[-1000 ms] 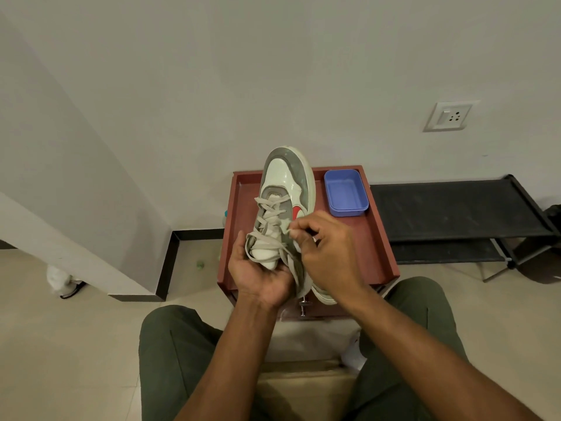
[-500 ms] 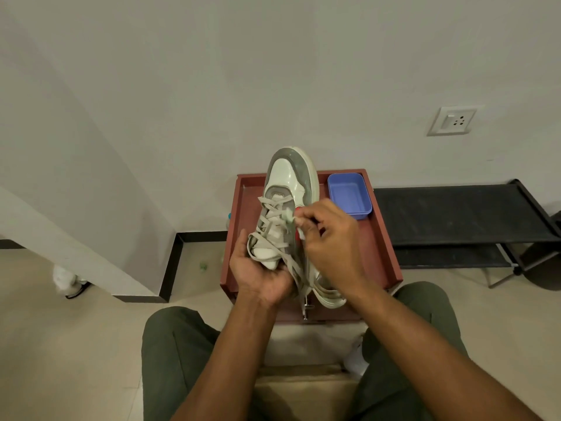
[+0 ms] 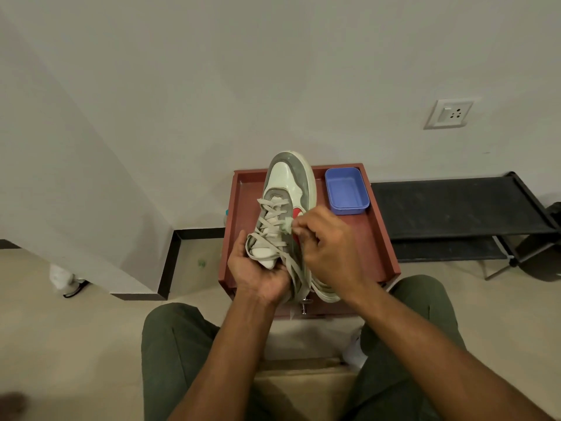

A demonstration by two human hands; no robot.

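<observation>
Bare left hand point(image 3: 258, 268) and right hand point(image 3: 331, 253), bare forearms point(image 3: 243, 344), dark olive-green trousers point(image 3: 179, 354), perhaps cotton.

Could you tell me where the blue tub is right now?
In the head view, the blue tub sits in the far right corner of the red table, just right of the shoe.

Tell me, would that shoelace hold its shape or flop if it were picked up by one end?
Probably floppy: the shoelace droops in loose strands past the heel of the shoe. Likely very light, since the right hand pinches it without visible strain. Being flat, it should hardly roll.
</observation>
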